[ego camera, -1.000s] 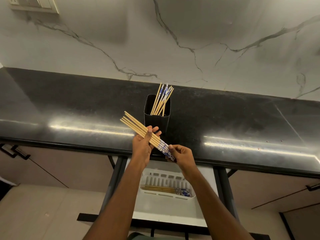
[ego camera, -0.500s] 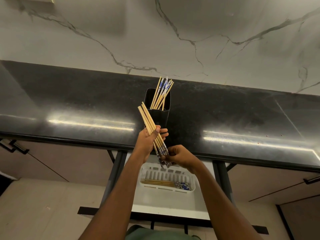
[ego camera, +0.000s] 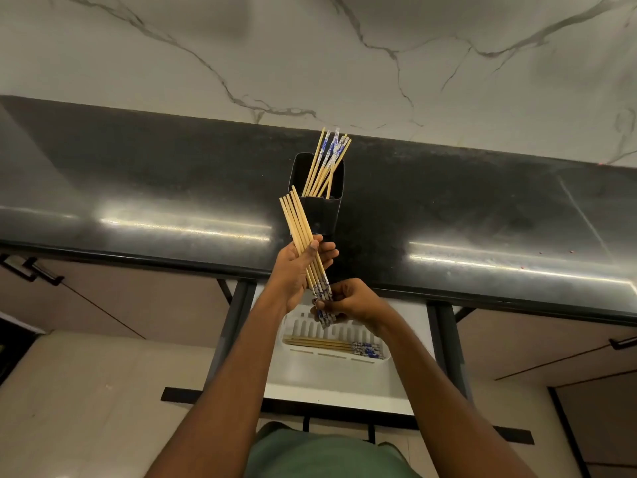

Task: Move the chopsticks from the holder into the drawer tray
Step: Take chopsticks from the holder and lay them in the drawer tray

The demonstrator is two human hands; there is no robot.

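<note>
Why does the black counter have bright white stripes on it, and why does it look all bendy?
In the head view, the stripes are glare: lights reflecting off the shiny counter, one stripe left of the holder, one right. The counter edge curves because the wide-angle lens bends straight lines. The chopsticks held by the left hand and right hand look sharp, not blurred.

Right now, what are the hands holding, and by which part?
A bundle of chopsticks: the left hand grips its middle, the right hand pinches the blue-patterned ends.
</note>
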